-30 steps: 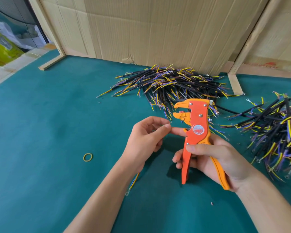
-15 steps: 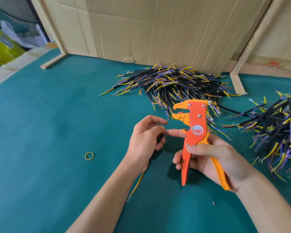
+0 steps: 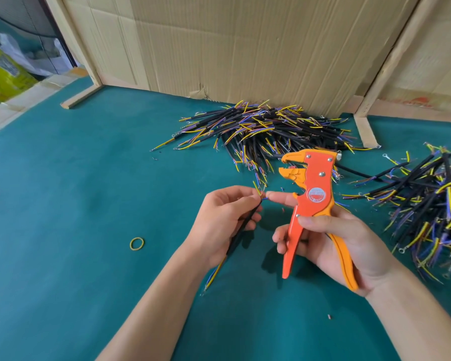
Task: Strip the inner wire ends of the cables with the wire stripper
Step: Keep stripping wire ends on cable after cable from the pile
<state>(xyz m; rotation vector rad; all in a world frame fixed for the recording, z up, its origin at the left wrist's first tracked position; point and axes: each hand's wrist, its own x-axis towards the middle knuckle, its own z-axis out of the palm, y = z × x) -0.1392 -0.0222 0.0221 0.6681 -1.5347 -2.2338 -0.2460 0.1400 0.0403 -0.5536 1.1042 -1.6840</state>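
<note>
Cable point(image 3: 241, 227) pinched in the left hand point(image 3: 225, 217), yellow and blue wire ends poking up at its fingertips. Right hand point(image 3: 331, 243) grips the orange wire stripper point(image 3: 313, 201) upright, index finger reaching to touch those ends. Cable piles at 12 o'clock point(image 3: 266, 128) and 3 o'clock point(image 3: 427, 201) on the green surface point(image 3: 76, 191).

Orange wire stripper point(image 3: 314, 201) sits upright at frame center-right, beak jaws apart and pointing left, handles spread toward the bottom. The one black cable point(image 3: 241, 229) runs diagonally at center, yellow and blue inner wires fanned at its top end. Big cable pile point(image 3: 266, 128) upper center, another pile point(image 3: 432, 201) at the right edge.
</note>
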